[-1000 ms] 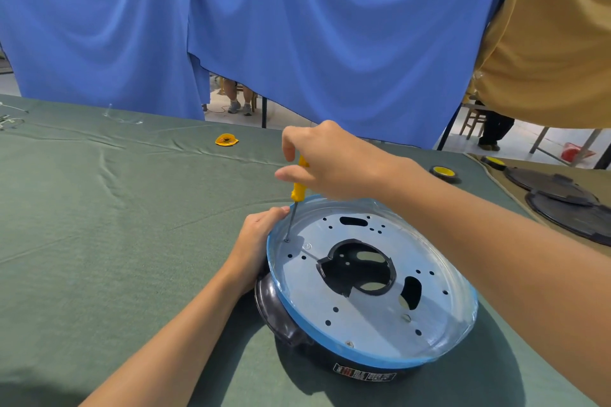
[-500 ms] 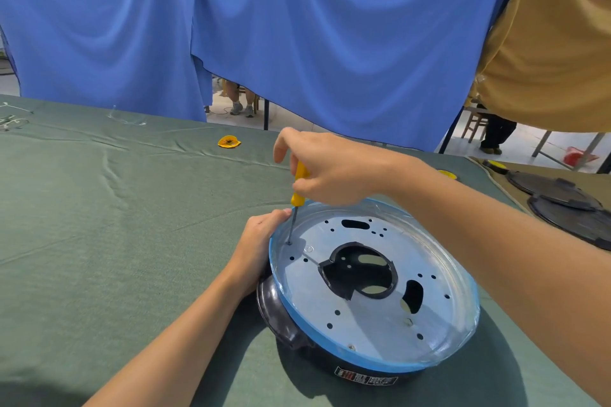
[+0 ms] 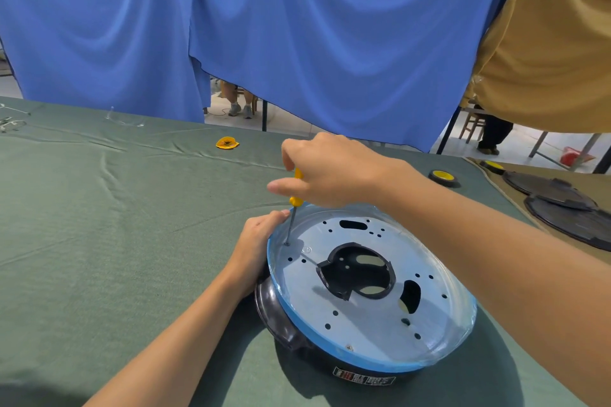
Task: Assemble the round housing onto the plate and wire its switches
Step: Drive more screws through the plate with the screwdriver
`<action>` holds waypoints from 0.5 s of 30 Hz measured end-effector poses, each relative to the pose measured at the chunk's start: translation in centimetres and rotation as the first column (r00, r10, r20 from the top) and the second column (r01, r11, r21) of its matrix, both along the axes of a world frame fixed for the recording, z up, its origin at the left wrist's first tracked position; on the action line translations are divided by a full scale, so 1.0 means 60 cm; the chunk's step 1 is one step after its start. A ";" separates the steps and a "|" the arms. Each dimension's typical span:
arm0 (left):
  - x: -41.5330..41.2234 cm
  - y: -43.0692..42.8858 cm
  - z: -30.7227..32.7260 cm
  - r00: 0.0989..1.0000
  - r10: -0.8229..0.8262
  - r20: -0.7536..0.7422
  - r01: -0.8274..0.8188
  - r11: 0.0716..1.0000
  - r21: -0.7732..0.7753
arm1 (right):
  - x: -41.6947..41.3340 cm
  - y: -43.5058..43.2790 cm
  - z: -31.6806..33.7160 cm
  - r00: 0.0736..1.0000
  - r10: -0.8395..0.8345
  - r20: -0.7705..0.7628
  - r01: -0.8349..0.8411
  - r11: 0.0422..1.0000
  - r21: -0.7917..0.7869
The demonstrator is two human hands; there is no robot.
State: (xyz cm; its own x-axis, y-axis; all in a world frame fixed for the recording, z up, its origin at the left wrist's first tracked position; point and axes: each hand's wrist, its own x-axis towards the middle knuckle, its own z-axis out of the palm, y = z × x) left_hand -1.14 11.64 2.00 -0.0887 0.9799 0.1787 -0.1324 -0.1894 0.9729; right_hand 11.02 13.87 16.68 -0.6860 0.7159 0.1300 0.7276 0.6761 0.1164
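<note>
A round black housing (image 3: 277, 314) lies on the green cloth with a silver metal plate (image 3: 370, 317) on top, ringed by a blue and clear rim. The plate has several holes and a large central cut-out. My right hand (image 3: 327, 172) grips a yellow-handled screwdriver (image 3: 293, 205) held upright, its tip in a hole at the plate's left edge. My left hand (image 3: 256, 248) presses against the housing's left rim, just beside the screwdriver tip. A small screw head (image 3: 348, 347) shows near the plate's front edge.
A yellow part (image 3: 227, 143) lies on the green table (image 3: 99, 225) further back. A yellow-and-black wheel (image 3: 443, 176) sits behind my right forearm. Black round covers (image 3: 562, 208) lie on the brown cloth at right. Blue and tan drapes hang behind; a person's legs show beneath them.
My right hand has turned slightly on the screwdriver, with the index finger now stretched out to the left. The tip stays in the same hole. My left hand has not moved.
</note>
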 end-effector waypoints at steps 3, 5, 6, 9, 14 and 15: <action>0.002 0.000 -0.001 1.000 0.006 0.008 -0.006 1.000 -0.006 | 0.003 0.002 0.012 0.997 0.069 -0.030 -0.074 0.982 -0.174; 0.002 -0.001 -0.002 1.000 0.011 0.007 -0.011 1.000 -0.016 | 0.002 0.003 0.011 0.991 0.117 -0.069 -0.126 0.983 -0.135; 0.002 -0.001 -0.001 1.000 0.014 0.004 -0.014 1.000 -0.017 | 0.000 0.002 0.007 0.990 0.116 -0.076 -0.123 0.989 -0.086; 0.001 -0.002 -0.002 1.000 0.012 0.000 -0.012 1.000 -0.008 | -0.004 0.004 -0.001 0.998 0.046 -0.046 -0.047 0.998 -0.041; 0.004 -0.001 0.000 1.000 0.021 0.022 -0.020 0.999 -0.032 | 0.001 -0.002 0.025 0.991 0.127 0.049 -0.113 0.970 -0.216; 0.004 -0.001 0.000 1.000 0.021 0.021 -0.020 0.999 -0.036 | -0.003 -0.003 0.023 0.989 0.141 0.031 -0.135 0.978 -0.160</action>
